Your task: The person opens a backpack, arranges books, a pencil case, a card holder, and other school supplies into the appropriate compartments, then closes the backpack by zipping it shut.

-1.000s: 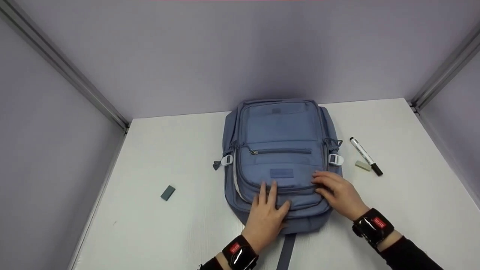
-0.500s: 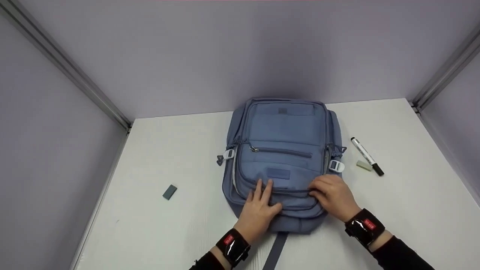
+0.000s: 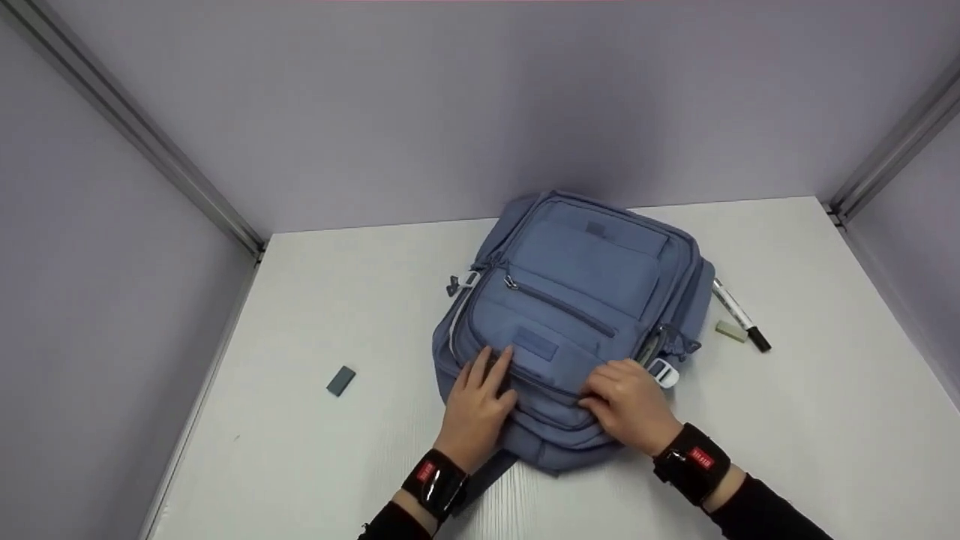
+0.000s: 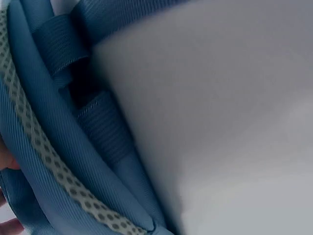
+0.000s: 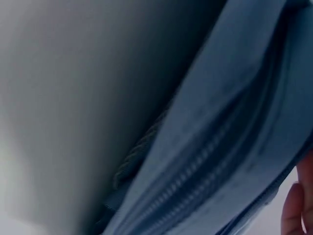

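Observation:
A blue backpack [image 3: 592,281] lies front side up on the table, turned at an angle. My left hand [image 3: 471,415] rests on its lower left front with fingers spread and nearly straight. At the curved front zipper [image 3: 551,388], my right hand [image 3: 631,406] has its fingers bent and pinches the zipper line near the lower right; the pull itself is hidden behind them. In the right wrist view, zipper teeth [image 5: 188,171] run along the bag's side, with fingertips [image 5: 293,208] at the right edge. The left wrist view shows a webbing strap [image 4: 105,127] and mesh-trimmed padding [image 4: 54,161].
Right of the backpack lie a white marker with a black cap [image 3: 759,339] and a small pale green block [image 3: 731,331]. A dark grey-green block [image 3: 341,381] lies to the left. Behind the table [image 3: 360,300] stands a grey wall [image 3: 420,112].
The backpack has turned clockwise, its top shifting right over the marker's end and its bottom shifting left. Both hands have moved left; the right fingers have closed in on the zipper line.

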